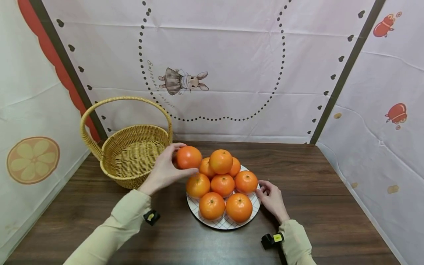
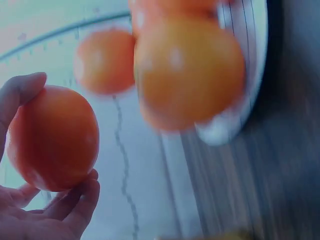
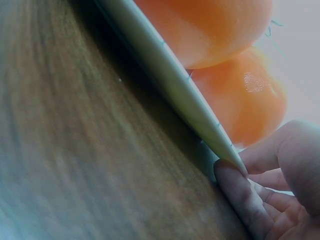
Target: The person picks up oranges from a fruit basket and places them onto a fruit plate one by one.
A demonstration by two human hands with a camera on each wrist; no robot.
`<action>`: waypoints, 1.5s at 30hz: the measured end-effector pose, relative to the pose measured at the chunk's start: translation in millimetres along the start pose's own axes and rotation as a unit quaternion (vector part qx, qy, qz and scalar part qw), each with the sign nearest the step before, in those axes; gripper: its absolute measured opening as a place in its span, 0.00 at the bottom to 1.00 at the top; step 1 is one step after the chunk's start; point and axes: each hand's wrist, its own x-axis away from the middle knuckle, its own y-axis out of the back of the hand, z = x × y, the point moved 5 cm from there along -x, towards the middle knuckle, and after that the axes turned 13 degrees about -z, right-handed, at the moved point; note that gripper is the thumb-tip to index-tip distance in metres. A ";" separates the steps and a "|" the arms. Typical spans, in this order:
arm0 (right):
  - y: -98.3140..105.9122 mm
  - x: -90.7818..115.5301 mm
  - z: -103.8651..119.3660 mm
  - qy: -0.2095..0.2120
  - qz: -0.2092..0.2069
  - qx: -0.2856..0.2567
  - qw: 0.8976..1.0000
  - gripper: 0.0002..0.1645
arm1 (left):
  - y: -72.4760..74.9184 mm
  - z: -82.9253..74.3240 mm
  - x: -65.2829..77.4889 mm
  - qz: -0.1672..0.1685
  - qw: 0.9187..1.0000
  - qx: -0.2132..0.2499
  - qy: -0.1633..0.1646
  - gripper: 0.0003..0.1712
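Observation:
My left hand (image 1: 162, 171) grips an orange (image 1: 189, 157) between thumb and fingers, to the left of the pile's top. In the left wrist view a gap shows between this held orange (image 2: 56, 140) and the other fruit. Several more oranges (image 1: 239, 208) are heaped on a round white plate (image 1: 223, 225) with a dark grid pattern, and one orange (image 1: 221, 161) sits on top of the rest. At the plate's right side, my right hand (image 1: 272, 198) pinches the rim, with its thumb and fingers on either side of the edge in the right wrist view.
Left of the plate stands a woven yellow basket (image 1: 137, 158) with a tall arched handle (image 1: 127, 98); its inside bottom shows bare. Everything rests on a dark wooden table (image 1: 324, 206). Printed cloth walls (image 1: 232, 73) enclose the back and both sides.

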 end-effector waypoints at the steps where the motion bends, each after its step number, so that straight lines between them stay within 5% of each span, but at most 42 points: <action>1: -0.4 -0.1 -0.3 0.001 0.000 0.001 1.000 0.19 | -6.0 -5.5 4.5 0.005 1.000 0.009 -0.009 0.46; 8: -1.5 1.1 0.8 -0.003 0.001 0.002 1.000 0.19 | -45.1 -31.8 33.8 0.035 0.996 0.049 -0.072 0.45; 17: -0.1 2.1 2.9 -0.005 0.003 -0.001 1.000 0.19 | -71.0 -40.0 54.2 0.059 0.995 0.051 -0.068 0.45; 32: 0.1 -0.1 1.0 -0.008 0.003 0.003 1.000 0.19 | -81.4 -41.5 62.5 0.088 0.988 0.113 -0.059 0.44; 45: 0.4 0.7 0.9 -0.010 0.002 -0.001 1.000 0.19 | -81.3 -44.8 63.2 0.080 0.989 0.084 -0.095 0.46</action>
